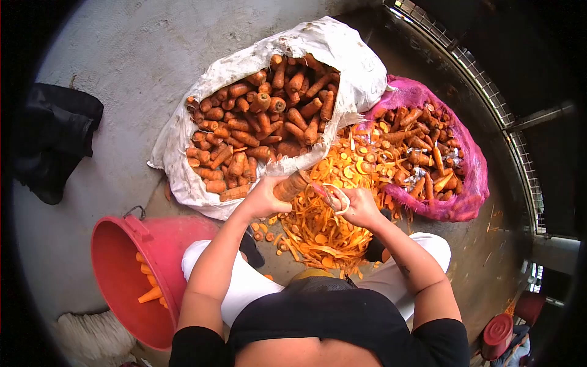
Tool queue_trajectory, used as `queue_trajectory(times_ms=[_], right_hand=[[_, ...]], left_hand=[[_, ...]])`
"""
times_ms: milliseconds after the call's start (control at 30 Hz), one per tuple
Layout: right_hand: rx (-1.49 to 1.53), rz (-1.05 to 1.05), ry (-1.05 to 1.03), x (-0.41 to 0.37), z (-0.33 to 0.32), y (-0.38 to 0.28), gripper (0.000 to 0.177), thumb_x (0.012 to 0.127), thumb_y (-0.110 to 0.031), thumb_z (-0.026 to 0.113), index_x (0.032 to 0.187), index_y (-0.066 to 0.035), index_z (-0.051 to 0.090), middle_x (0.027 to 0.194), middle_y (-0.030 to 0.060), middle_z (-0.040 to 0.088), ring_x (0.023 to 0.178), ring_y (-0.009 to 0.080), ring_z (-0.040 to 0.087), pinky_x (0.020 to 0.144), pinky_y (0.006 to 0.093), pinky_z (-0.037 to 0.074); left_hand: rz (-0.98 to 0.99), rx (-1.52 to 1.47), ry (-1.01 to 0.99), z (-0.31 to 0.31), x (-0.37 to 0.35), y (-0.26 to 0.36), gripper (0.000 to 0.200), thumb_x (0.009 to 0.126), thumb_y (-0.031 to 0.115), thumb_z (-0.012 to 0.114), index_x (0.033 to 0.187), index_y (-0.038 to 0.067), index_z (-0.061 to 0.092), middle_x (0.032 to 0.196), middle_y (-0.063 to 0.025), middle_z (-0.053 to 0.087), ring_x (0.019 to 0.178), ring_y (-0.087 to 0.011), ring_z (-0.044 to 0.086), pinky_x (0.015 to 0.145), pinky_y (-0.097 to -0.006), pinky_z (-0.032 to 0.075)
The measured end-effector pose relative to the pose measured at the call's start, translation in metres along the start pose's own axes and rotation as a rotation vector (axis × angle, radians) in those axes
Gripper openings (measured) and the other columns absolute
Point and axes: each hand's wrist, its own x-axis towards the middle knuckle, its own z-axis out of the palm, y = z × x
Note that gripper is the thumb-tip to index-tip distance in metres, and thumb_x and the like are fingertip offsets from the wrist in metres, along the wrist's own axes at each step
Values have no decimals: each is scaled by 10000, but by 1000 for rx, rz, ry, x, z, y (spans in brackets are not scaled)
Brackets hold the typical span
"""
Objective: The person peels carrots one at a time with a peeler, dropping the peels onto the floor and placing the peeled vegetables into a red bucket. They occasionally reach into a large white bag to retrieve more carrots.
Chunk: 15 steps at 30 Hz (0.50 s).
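My left hand (265,198) is closed around a thick unpeeled carrot (291,186), its blunt end pointing up and right. Facing it, my right hand (361,208) grips a peeler (335,199) with a pale looped handle, close to the carrot's end. Below both hands spreads a heap of orange peelings (324,227) mixed with cut carrot ends, between my legs. Just beyond my left hand, a large white sack (361,67) gapes open, full of unpeeled carrots (263,113).
A pink mesh sack (474,165) of carrots and scraps lies at the right. To the left, a tipped red bucket (113,275) holds several peeled carrots (151,295). Black cloth (58,134) lies far left. Another person (518,352) sits by a red container (498,330) at lower right.
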Motion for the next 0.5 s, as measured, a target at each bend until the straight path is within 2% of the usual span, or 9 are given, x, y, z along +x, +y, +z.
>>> queue_trajectory(times_ms=[67,133,167,267,300,367,400,433,500], right_hand=[[-48,12,18,-1,-1,6,373,847,-450,591,870,-96,707,646,159,625,564,308,613,523,387,461],[-241,172,-79,3,-4,29,396,842,-467,576,852,-91,700,652,166,626,586,330,614,541,404,466],[-326,258,-123,2,-2,41,408,840,-476,569,843,-88,697,655,170,626,598,340,615,551,413,469],[-171,313,-40,-10,0,60,432,823,-492,572,819,-74,682,665,173,626,632,356,619,579,430,471],[-214,370,-46,-11,-8,57,425,822,-480,579,819,-67,680,676,173,627,649,355,620,592,418,473],[-197,318,4,-15,-18,49,421,829,-527,567,936,-141,697,683,161,633,664,346,632,591,444,477],[-211,234,43,-16,-19,44,375,844,-471,575,1020,-156,678,677,152,630,657,325,638,578,425,481],[-139,183,69,-18,-19,37,363,847,-455,580,1028,-155,676,676,149,630,648,318,638,570,414,482],[-2,77,120,-21,-17,21,340,853,-422,590,1044,-152,671,672,141,629,629,302,637,554,393,483]], left_hand=[[9,-113,-71,4,1,-1,352,612,83,695,941,-16,617,786,-35,644,720,-105,603,694,-258,483],[75,-236,-199,6,-1,2,281,600,84,687,850,5,589,692,-24,597,626,-119,584,609,-283,483],[38,-418,-300,6,-7,10,279,575,90,691,819,17,576,690,-46,604,627,-127,592,593,-285,481],[11,-385,-284,-5,-10,14,291,561,77,690,823,15,578,690,-40,595,629,-120,587,586,-275,473],[-22,-352,-277,-9,-8,10,291,564,77,691,825,15,579,693,-38,595,630,-117,585,584,-273,470],[-16,-287,-243,-9,-8,5,284,572,80,693,825,20,581,696,-34,595,630,-109,580,580,-267,465],[28,-255,-218,-5,-7,3,277,577,82,694,823,23,581,698,-31,596,629,-104,577,579,-262,461],[74,-222,-195,-2,-5,3,270,582,84,695,822,27,582,700,-29,596,628,-99,574,578,-258,458],[20,-137,-121,2,-6,6,296,618,74,692,893,4,607,749,-9,608,676,-83,571,626,-250,461]])
